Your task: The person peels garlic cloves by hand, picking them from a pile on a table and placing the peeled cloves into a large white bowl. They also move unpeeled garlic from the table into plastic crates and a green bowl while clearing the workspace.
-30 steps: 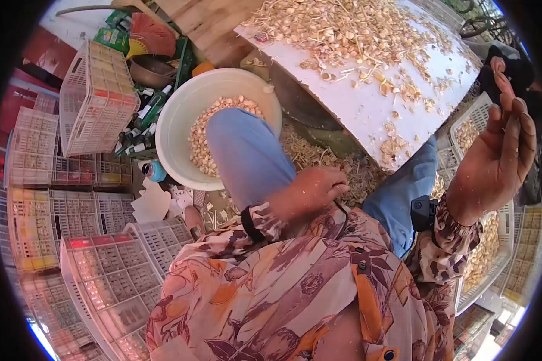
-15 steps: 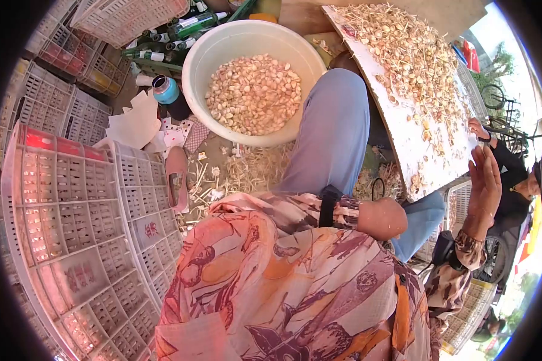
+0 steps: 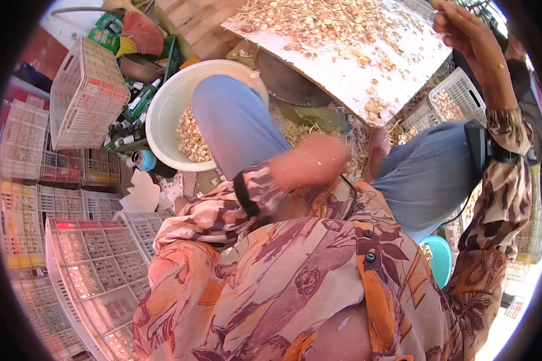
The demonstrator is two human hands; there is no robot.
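My left hand (image 3: 312, 161) is held low over my lap, near my bent knee. Its back faces up with pale flecks on it, and its fingers are turned out of sight. High at the right, my right hand (image 3: 468, 33) is raised near the corner of a white board (image 3: 343, 75); its fingers are extended and slightly bent, with nothing visible in them. Loose garlic cloves and dry stalks (image 3: 325, 24) cover much of the board. Behind my knee stands a white basin (image 3: 162, 96) holding peeled-looking garlic cloves (image 3: 193, 138), partly hidden by my leg.
Stacked plastic crates (image 3: 96, 259) line the left side. Green bottles (image 3: 140, 102) and a blue-topped flask (image 3: 143, 159) stand by the basin. A crate of garlic (image 3: 448, 105) is at the right, a teal bowl (image 3: 438, 259) below it. A black cord (image 3: 350, 198) crosses my lap.
My view has shifted, so the board and basin appear further left. My right hand has gone up, its fingers bending slightly. My left hand remains over my lap.
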